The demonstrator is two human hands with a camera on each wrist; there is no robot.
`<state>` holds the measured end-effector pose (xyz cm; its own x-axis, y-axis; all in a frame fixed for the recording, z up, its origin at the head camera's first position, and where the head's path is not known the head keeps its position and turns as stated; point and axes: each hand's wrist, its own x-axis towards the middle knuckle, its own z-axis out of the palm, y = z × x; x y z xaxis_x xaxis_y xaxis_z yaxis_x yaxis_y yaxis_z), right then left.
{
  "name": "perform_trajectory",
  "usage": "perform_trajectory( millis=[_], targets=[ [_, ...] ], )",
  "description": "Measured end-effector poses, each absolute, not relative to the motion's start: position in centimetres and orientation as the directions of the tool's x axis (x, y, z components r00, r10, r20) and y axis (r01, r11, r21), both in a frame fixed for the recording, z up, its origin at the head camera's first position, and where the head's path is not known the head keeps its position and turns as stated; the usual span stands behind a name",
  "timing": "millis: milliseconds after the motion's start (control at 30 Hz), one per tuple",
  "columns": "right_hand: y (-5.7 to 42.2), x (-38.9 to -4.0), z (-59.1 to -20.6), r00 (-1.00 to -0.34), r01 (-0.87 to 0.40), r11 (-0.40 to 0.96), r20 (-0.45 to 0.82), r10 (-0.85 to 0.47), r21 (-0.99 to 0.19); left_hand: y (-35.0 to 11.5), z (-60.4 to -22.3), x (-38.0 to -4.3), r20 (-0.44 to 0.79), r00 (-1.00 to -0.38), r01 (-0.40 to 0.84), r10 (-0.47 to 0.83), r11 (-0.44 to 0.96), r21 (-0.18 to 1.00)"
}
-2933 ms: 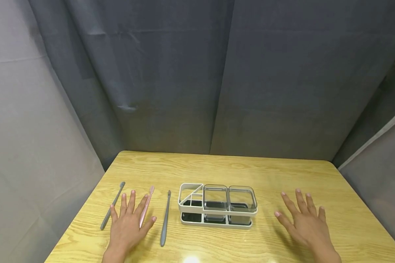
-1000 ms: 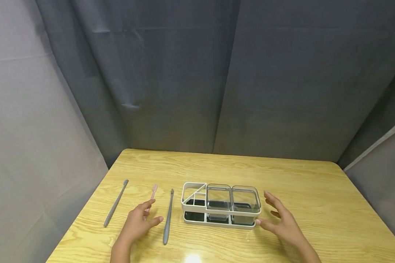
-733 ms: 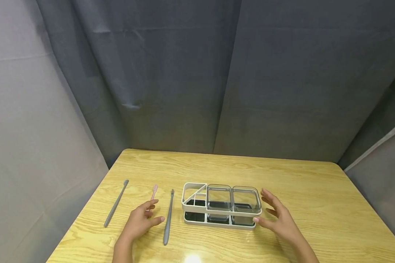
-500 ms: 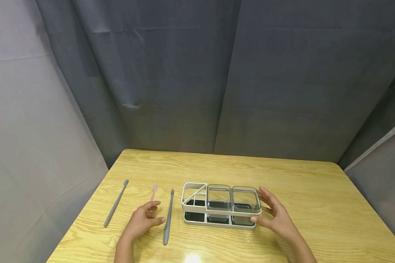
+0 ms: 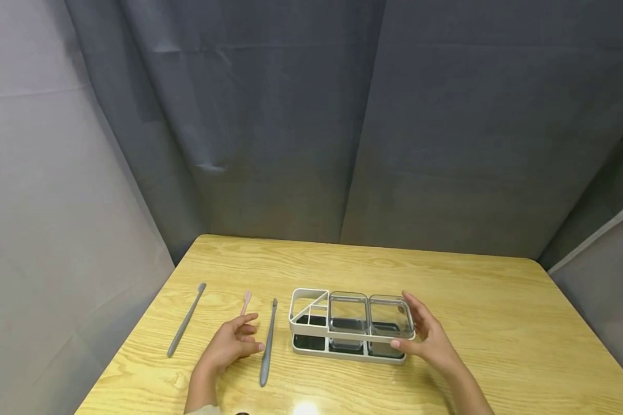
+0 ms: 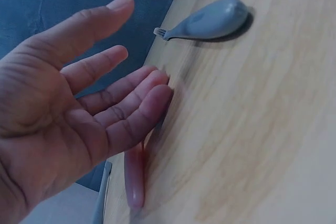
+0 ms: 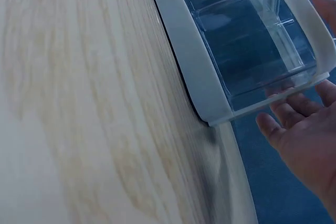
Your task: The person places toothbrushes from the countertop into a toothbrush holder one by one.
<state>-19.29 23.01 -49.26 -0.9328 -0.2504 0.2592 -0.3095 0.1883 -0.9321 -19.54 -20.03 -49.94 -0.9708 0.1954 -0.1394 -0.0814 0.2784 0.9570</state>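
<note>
A pale toothbrush holder [image 5: 308, 330] stands mid-table, with divided slots on its left and two clear cups on its right: a near one [image 5: 348, 308] and an end one [image 5: 391, 314]. My right hand [image 5: 432, 341] spans its right end, thumb over the front rail and index finger by the cup's back rim; the right wrist view shows a gap between palm and holder. My left hand [image 5: 229, 344], fingers loosely bent and holding nothing, hovers over a pink toothbrush [image 5: 246, 301], partly covering it. Just right of that hand lies a grey toothbrush [image 5: 267, 346].
Another grey toothbrush [image 5: 187, 320] lies farther left on the wood-grain table [image 5: 462, 276]. Dark grey curtains [image 5: 270, 115] hang behind the table's back edge, and a lighter cloth [image 5: 72, 230] hangs at the left.
Both hands have come inward from lying spread flat on the table. My right hand has moved left around the holder's end; my left has shifted right. Holder and toothbrushes keep their places.
</note>
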Motion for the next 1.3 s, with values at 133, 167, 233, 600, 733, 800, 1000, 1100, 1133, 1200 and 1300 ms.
perform_trajectory(
  millis=[133, 167, 233, 600, 733, 800, 1000, 1100, 1133, 1200, 1300],
  targets=[
    [22.8, -19.5, -49.5, -0.929, -0.293, 0.127, 0.251, -0.272, -0.948, -19.8, -49.9, -19.8, -0.158, -0.967, -0.104, 0.199, 0.257, 0.961],
    [22.7, -19.6, -49.6, -0.927, -0.293, 0.112, 0.253, -0.277, -0.950, -19.7, -49.9, -19.9, -0.165, -0.966, -0.112, 0.200, 0.253, 0.961],
    [22.5, -19.7, -49.7, -0.923, -0.292, 0.087, 0.257, -0.285, -0.953, -19.6, -49.9, -20.0, -0.179, -0.963, -0.126, 0.201, 0.251, 0.960],
    [22.3, -20.3, -50.9, -0.925, -0.238, -0.097, 0.256, -0.282, -0.967, -18.9, -50.1, -21.0, -0.203, -0.965, -0.149, 0.168, 0.288, 0.946],
    [22.3, -20.7, -51.1, -0.926, -0.219, -0.122, 0.245, -0.287, -0.968, -18.8, -50.3, -21.2, -0.222, -0.964, -0.178, 0.149, 0.262, 0.948],
    [22.3, -20.8, -51.1, -0.922, -0.222, -0.129, 0.251, -0.295, -0.966, -18.7, -50.3, -21.3, -0.228, -0.963, -0.185, 0.146, 0.262, 0.947],
    [22.2, -20.7, -51.1, -0.915, -0.237, -0.146, 0.271, -0.300, -0.960, -18.2, -50.0, -21.3, -0.237, -0.959, -0.182, 0.155, 0.307, 0.934],
    [22.2, -20.7, -51.2, -0.919, -0.235, -0.146, 0.269, -0.289, -0.961, -17.8, -49.9, -21.4, -0.246, -0.957, -0.186, 0.153, 0.324, 0.928],
    [22.2, -20.7, -51.2, -0.920, -0.233, -0.148, 0.267, -0.287, -0.961, -17.7, -49.9, -21.4, -0.249, -0.957, -0.189, 0.149, 0.328, 0.925],
    [22.2, -20.7, -51.2, -0.921, -0.227, -0.151, 0.263, -0.287, -0.962, -17.5, -50.1, -21.5, -0.247, -0.959, -0.186, 0.142, 0.343, 0.921],
    [22.1, -20.7, -51.3, -0.919, -0.217, -0.157, 0.256, -0.298, -0.963, -17.4, -50.3, -21.5, -0.239, -0.963, -0.178, 0.127, 0.367, 0.913]
  ],
)
